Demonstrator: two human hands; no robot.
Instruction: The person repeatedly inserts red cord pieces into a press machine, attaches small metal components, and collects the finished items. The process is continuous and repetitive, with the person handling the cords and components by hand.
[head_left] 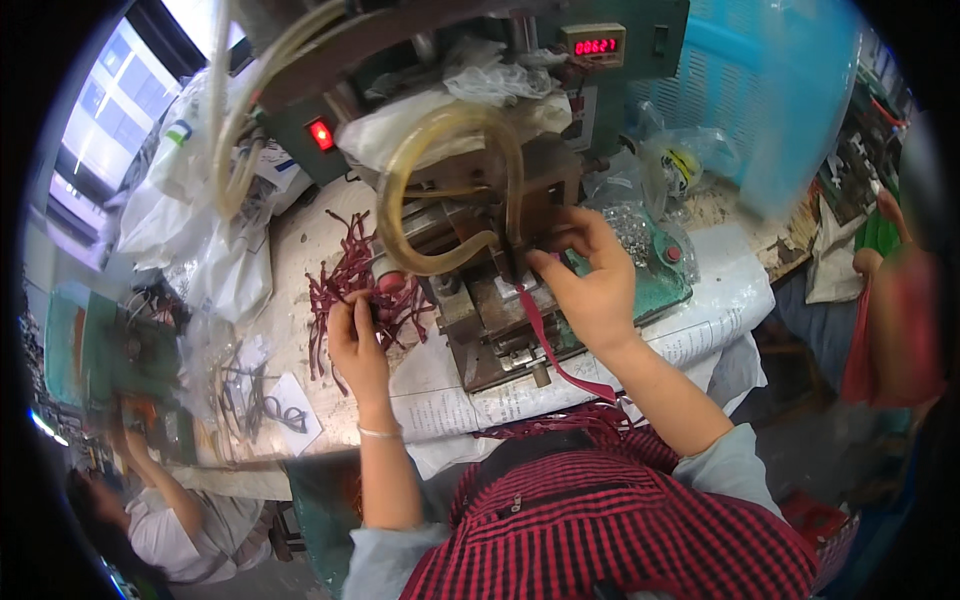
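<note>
My left hand [360,350] is over the left edge of a tangled pile of dark red straps [345,265]. Its thumb and fingers come together beside a round red button [389,281]; whatever they pinch is too small to make out. At the small bench press [485,330], my right hand [590,285] curls its thumb and fingers by the dark press head [510,250]. Its fingertips are partly hidden there. One dark red strap [540,335] runs from a pale plate under the head, over the machine's front edge, toward my lap.
A yellowish hose [395,190] loops above the press. Small metal parts [630,230] lie in a green tray at right. Scissors [285,412] rest on the table at left. A lit red counter [597,46] shows behind. Blue plastic crates [745,90] stand back right. Other people work on both sides.
</note>
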